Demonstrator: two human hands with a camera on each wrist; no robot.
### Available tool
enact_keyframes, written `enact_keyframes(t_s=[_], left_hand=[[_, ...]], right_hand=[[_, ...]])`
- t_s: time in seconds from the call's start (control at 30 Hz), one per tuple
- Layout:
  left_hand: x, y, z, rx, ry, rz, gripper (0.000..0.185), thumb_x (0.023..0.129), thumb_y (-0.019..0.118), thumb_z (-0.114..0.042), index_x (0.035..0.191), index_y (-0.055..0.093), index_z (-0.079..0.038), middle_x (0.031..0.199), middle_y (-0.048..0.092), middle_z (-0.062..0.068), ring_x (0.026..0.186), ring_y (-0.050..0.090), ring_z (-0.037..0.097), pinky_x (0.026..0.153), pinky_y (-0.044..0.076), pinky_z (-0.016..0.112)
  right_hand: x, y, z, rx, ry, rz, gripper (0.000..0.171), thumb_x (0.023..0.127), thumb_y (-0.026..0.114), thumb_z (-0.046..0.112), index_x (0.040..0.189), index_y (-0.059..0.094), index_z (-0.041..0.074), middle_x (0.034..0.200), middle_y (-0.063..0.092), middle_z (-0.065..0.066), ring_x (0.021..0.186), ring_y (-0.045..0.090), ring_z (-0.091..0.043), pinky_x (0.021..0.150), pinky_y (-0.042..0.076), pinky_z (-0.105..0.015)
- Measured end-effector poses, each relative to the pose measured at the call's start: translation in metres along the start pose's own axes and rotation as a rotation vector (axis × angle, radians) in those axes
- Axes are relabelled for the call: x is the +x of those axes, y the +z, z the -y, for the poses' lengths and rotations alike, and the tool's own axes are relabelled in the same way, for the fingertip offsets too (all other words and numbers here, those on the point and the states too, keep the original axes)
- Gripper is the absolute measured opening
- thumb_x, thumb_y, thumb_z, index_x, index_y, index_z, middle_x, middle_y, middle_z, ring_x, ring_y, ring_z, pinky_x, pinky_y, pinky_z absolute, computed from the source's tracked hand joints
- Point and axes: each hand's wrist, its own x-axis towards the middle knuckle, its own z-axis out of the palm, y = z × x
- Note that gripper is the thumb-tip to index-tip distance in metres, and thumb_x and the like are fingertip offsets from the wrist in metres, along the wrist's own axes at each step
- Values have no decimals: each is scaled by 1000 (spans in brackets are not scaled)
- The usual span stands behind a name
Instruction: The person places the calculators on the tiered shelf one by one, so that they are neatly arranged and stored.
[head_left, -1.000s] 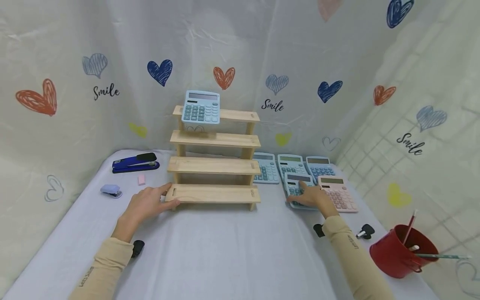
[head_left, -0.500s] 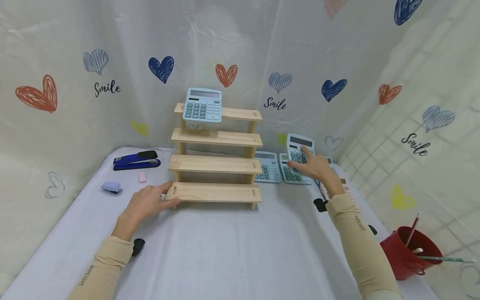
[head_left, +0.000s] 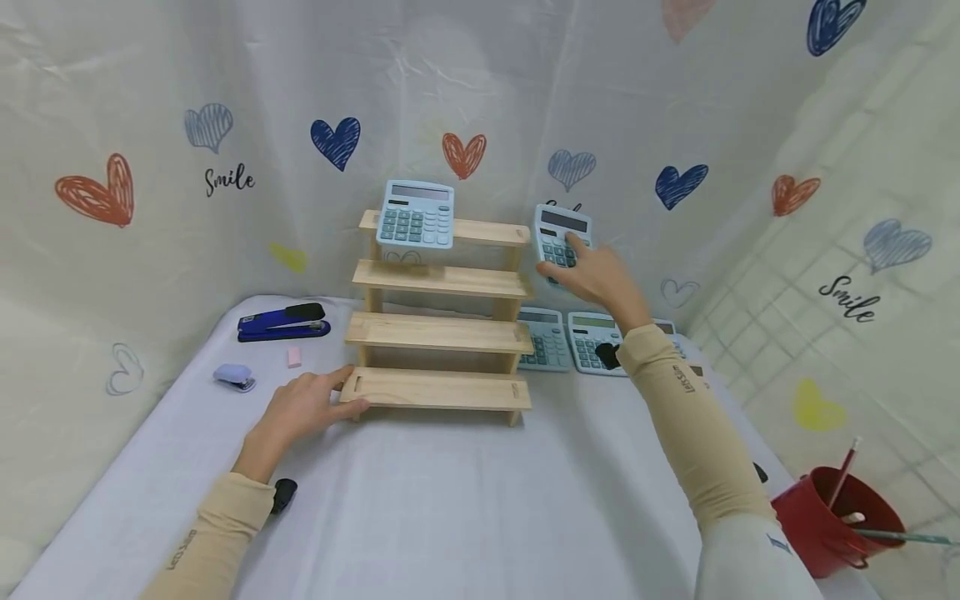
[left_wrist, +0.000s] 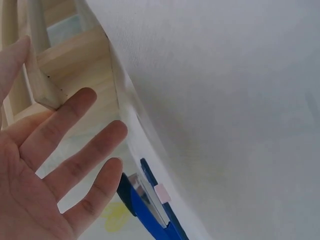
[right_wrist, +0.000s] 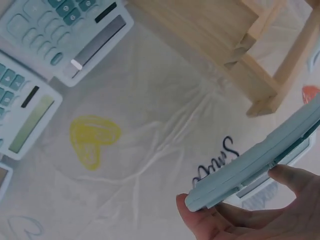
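A four-step wooden rack [head_left: 442,333] stands mid-table. A light blue calculator [head_left: 417,214] leans on its top step. My right hand [head_left: 596,275] holds a second light blue calculator [head_left: 561,235] in the air, just right of the rack's top step; the right wrist view shows fingers curled under that calculator [right_wrist: 260,160]. My left hand [head_left: 303,404] rests flat on the table with straight fingers touching the left end of the bottom step [left_wrist: 75,85]. More blue calculators [head_left: 570,337] lie on the table right of the rack.
A dark blue stapler [head_left: 283,322], a small pink eraser [head_left: 294,357] and a pale blue mini stapler [head_left: 234,377] lie at the left. A red cup [head_left: 832,521] with pencils stands at the front right. Heart-printed sheets wall the table.
My right hand picked a blue calculator up from the group on the right and carried it up and left to the rack's top step. My left hand stayed at the bottom step.
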Motion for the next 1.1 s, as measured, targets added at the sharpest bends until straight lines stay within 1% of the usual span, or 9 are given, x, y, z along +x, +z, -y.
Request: enact_keyframes(t_s=[0.07,0.17,0.27,0.4,0.57,0.67,0.8,0.87,1.1], left_hand=[[1,-1,-1,-3,-4,10,85,89,63,-65,150,47,-8,125,71,18,95,69,33,67,51,47],[1,-1,-2,-6,-8,23,85,89,63,-64,150,46,-8,126,70,20,97,69,34,69,52,49],[1,-1,-4,-5,-8,22,83,90,64,-63,150,46,-9,125,71,19,100,69,36,70,52,51],[3,0,-5,-9,0,13,82,90,63,-62,150,46,-9,125,71,18,102,69,38,72,52,53],[4,2,-5,-15,-8,23,84,89,63,-64,151,46,-10,127,70,18,100,69,35,71,52,51],[2,3,-3,-14,-18,21,83,89,64,-64,151,46,-11,127,71,17,99,69,33,70,52,49],[0,3,-2,-16,-23,14,83,89,64,-63,150,47,-10,125,72,16,95,69,30,67,51,47],[0,3,-2,-16,-22,9,83,89,65,-63,150,47,-10,124,72,16,92,69,29,66,51,46],[1,1,-1,-12,-20,1,82,89,65,-61,150,47,-9,124,72,16,92,69,30,66,51,47]], right_hand=[[9,-1,9,-29,-11,0,105,85,38,85,164,9,22,149,41,-36,131,46,-53,108,36,-67],[21,-2,22,-43,-14,2,104,85,37,85,164,9,24,158,29,-34,144,29,-55,111,29,-70],[31,-2,35,-44,-14,7,102,86,39,83,163,10,24,162,24,-32,149,18,-55,114,23,-72],[41,-1,49,-63,-24,-1,101,87,41,80,163,15,19,163,22,-31,151,11,-55,117,17,-71],[51,7,61,-125,-30,-21,101,87,38,81,161,21,15,161,24,-33,149,16,-55,119,16,-68],[55,11,68,-154,-55,-43,100,88,32,83,161,25,14,160,30,-32,147,24,-54,120,18,-63],[60,16,77,-199,-96,-82,97,92,24,81,159,29,12,153,43,-31,136,40,-52,114,25,-58],[61,19,81,-218,-111,-95,94,93,22,80,159,31,13,150,47,-32,132,44,-50,111,27,-57],[63,24,91,-135,-142,-89,90,95,25,76,160,28,13,156,38,-29,145,32,-51,120,14,-59]])
